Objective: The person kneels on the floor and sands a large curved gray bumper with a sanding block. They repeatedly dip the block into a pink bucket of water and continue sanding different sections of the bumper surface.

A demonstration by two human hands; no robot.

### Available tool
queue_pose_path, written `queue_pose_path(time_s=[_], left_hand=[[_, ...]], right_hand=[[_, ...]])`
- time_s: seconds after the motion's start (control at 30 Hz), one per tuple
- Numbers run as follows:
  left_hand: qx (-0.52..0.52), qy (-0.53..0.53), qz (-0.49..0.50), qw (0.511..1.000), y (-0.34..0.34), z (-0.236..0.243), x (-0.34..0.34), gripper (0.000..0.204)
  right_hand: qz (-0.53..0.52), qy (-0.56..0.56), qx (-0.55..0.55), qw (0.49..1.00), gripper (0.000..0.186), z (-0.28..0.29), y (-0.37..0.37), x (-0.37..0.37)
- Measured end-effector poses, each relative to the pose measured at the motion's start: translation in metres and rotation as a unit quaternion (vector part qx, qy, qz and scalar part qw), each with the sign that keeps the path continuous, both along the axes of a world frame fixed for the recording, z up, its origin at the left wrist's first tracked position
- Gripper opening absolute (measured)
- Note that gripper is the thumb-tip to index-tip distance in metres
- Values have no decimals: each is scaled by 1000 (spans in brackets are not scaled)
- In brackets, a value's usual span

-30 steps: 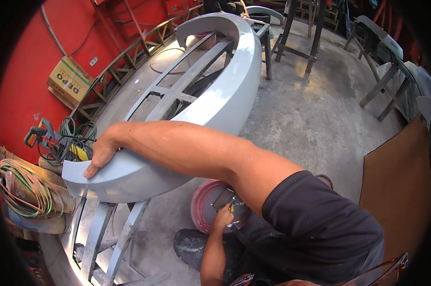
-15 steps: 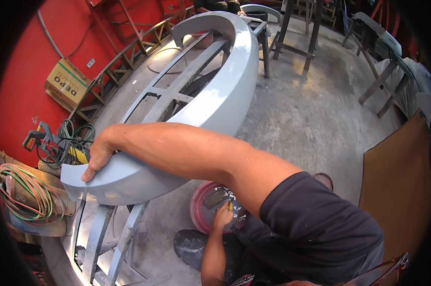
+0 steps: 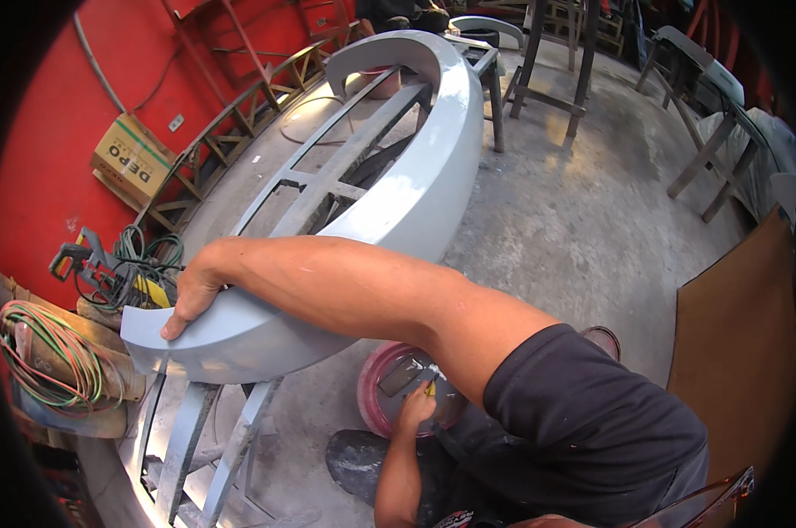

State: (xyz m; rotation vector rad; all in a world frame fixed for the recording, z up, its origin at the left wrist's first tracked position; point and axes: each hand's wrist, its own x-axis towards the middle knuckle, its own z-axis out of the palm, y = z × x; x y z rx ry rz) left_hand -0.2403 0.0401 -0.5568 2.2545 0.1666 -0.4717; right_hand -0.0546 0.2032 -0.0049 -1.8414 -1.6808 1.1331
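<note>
Bare concrete floor (image 3: 592,220) lies wide to the right of my fingers; cable coils (image 3: 50,352) crowd just left. My left hand (image 3: 189,299) lies flat over the near end of the grey curved panel (image 3: 416,194), fingers (image 3: 173,327) spread over its edge, arm stretched across. My right hand (image 3: 413,407) sits low over the pink bucket (image 3: 376,400), fingers curled, pinching a small yellow thing too small to tell.

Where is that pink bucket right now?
The pink bucket sits on the concrete floor low in the head view, just below the curved grey panel, with the person's left hand reaching into it.
</note>
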Motion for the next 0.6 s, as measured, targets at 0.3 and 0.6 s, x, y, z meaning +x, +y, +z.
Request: queue_pose_path(time_s=[0.3, 0.6], left_hand=[[13, -14, 43, 999, -1, 24, 5, 48], [29, -68, 96, 993, -7, 57, 6, 51]], right_hand=[[13, -21, 4, 1000, 89, 6, -1, -3], [21, -20, 26, 999, 91, -1, 1, 2]])
